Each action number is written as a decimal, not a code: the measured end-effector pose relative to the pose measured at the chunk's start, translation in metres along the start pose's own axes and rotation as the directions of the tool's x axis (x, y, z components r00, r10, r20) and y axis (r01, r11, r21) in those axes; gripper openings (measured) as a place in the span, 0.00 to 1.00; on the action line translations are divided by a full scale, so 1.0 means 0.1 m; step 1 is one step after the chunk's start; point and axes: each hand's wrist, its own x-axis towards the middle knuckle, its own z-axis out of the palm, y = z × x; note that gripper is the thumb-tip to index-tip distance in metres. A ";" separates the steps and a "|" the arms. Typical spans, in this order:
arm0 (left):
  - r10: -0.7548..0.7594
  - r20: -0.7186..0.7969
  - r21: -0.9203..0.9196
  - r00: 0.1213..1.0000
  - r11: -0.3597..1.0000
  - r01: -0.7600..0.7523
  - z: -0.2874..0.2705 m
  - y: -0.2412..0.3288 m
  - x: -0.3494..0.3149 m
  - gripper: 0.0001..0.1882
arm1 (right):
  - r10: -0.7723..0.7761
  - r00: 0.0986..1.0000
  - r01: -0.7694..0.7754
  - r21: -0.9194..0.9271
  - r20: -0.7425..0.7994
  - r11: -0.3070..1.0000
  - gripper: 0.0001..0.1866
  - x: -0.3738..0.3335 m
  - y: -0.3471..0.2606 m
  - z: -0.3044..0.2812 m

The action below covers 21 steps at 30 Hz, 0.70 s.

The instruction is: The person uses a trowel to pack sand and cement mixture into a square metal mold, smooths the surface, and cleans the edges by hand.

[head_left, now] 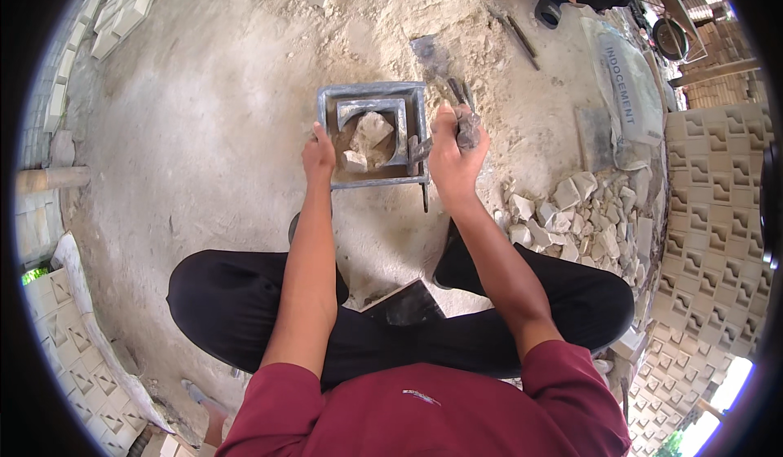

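Note:
A square grey metal mould [375, 184] sits on the floor in front of me, with a smaller curved metal frame [400, 135] inside it. Two pale stone chunks [373, 128] lie within that frame, one larger than the other. My left hand [318, 152] is closed on the mould's left wall, thumb over the rim. At the right wall, my right hand [455, 155] grips a dark, dusty metal tool [467, 131]; its exact kind I cannot make out. Part of it reaches left to the mould's right rim, and dark prongs stick out beyond my fingers.
Loose pale powder [424, 8] spreads beyond the mould. Broken stone pieces [571, 216] are heaped at right, near a cement sack [624, 82] and a flat grey plate [598, 137]. Patterned blocks [714, 188] stack up at far right. Another person's foot [549, 10] shows at top right.

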 end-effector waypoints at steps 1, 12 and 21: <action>0.011 0.016 -0.008 1.000 1.000 -0.011 0.02 0.04 -0.03 0.43 | -0.022 0.999 0.023 -0.031 0.029 0.999 0.16 0.02 0.07 -0.03; -0.010 0.001 0.006 1.000 1.000 0.010 0.00 -0.02 0.02 0.43 | -0.070 0.944 0.033 0.119 0.322 0.992 0.17 0.35 -0.59 -0.32; -0.041 0.005 0.006 0.999 0.999 0.041 -0.02 0.00 0.00 0.42 | -0.152 0.722 -0.029 0.249 0.675 0.968 0.13 0.36 -0.50 -0.35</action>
